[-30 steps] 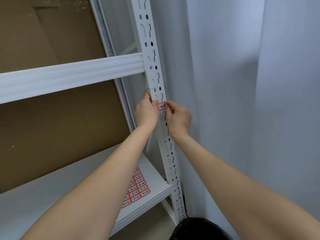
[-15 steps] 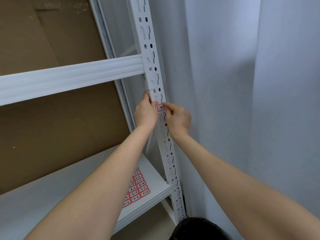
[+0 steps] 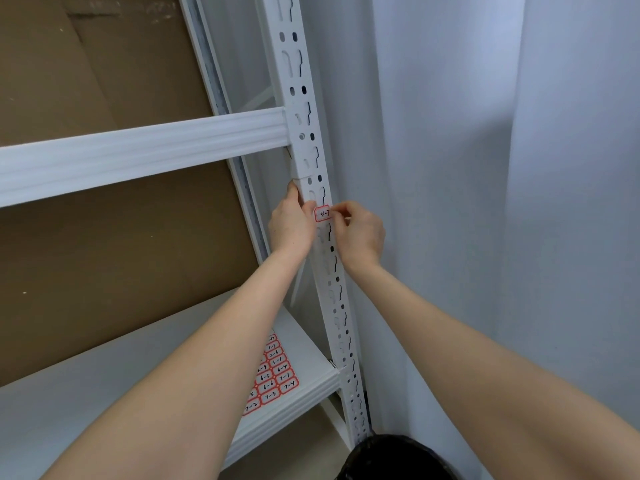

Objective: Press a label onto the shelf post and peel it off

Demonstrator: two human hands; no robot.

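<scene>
Red-bordered label (image 3: 322, 214) marked "4-7" lies on the front face of the white upright post (image 3: 313, 161), just below the joint where the cross beam (image 3: 138, 150) meets it. Judged nearly placed: the label looks flat against the metal, but both hands are on it, so pressing down seems unfinished.

Left hand (image 3: 291, 226) wraps the post's left edge, its grip curled round the metal, thumb tip at the label's left border. Right hand (image 3: 360, 233) pinches the label's right edge; a narrow grip, fingertips only.

Sheet of labels (image 3: 273, 375) lies on the lower shelf (image 3: 104, 393), many still unpeeled, so more appear left to do.

Post: painted steel, smooth, punched with keyhole slots and oval holes. Beam ribbed lengthwise. Cardboard (image 3: 104, 254) behind, matte brown. Curtain (image 3: 485, 168) to the right, soft folds.
</scene>
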